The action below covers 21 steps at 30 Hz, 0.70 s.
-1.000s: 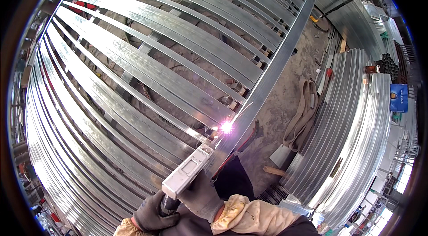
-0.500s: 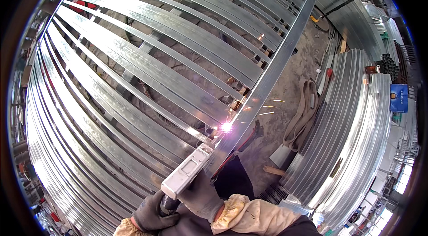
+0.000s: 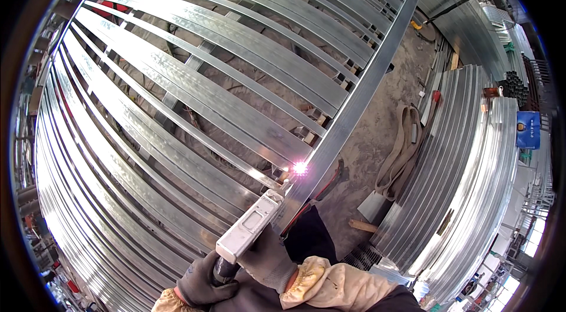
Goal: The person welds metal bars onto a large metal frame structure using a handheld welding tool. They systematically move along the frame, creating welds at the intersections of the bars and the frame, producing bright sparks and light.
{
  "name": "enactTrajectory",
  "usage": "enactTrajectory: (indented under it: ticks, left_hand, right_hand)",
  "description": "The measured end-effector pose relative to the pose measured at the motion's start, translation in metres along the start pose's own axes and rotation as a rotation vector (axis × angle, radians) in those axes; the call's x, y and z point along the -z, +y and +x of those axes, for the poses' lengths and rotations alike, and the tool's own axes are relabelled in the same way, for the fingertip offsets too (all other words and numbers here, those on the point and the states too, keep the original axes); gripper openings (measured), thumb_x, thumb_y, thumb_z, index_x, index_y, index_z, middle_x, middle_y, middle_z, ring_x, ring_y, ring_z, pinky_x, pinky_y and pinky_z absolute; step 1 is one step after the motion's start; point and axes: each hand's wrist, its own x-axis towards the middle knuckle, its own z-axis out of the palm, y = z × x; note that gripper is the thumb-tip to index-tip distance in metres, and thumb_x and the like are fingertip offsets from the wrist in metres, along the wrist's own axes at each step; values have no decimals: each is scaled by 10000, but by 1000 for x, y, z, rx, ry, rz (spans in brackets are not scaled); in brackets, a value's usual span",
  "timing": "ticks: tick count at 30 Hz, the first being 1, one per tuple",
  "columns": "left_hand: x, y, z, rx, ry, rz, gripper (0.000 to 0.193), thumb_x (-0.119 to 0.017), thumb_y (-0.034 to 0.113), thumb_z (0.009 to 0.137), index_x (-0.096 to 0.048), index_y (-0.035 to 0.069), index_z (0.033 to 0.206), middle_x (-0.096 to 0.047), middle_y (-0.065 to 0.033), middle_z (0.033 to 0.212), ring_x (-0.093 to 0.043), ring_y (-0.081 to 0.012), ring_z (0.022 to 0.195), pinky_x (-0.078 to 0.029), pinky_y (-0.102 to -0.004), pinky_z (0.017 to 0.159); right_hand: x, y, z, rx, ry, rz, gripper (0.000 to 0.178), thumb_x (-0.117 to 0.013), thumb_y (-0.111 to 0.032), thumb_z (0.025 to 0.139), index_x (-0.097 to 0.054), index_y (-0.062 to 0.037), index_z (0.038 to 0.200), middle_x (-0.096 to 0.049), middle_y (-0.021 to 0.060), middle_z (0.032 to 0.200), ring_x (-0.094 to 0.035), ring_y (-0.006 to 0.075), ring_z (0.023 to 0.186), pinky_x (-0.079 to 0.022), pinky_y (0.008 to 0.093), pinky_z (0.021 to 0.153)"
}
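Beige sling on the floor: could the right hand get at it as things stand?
Probably not. The right hand is wrapped around the welding gun, and the sling lies apart on the floor beyond the long cross bar.

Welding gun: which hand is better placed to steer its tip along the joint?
Probably the right hand: it cups the welding gun body nearest the arc, while the left hand grips the rear handle lower down.
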Motion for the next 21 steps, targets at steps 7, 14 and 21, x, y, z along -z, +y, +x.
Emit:
enactTrajectory:
  ticks: [7,14,21]
  left_hand:
    - [-1,2,0,-15,7,21,709,-850,205,677,-566,-23,1284,-737,-147,937,-747,-268,853,-579,-359,767]
    - [0,0,-1,-6,2,33,708,-852,205,673,-567,-24,1279,-735,-148,917,-746,-270,834,-579,-360,755]
    - [-1,3,-1,-20,17,13,703,-852,204,672,-570,-24,1274,-734,-150,920,-746,-270,836,-577,-359,755]
  right_hand:
    - [-1,3,-1,-19,-8,42,567,-805,-218,848,-478,-20,1267,-642,99,1116,-656,174,1000,-554,329,859]
    - [-1,1,0,-11,-18,98,478,-808,-233,845,-546,-18,1183,-660,90,1041,-657,158,934,-553,325,803]
    - [-1,-11,-1,-38,70,155,425,-810,-233,846,-585,-20,1137,-674,83,1023,-668,154,913,-560,318,794]
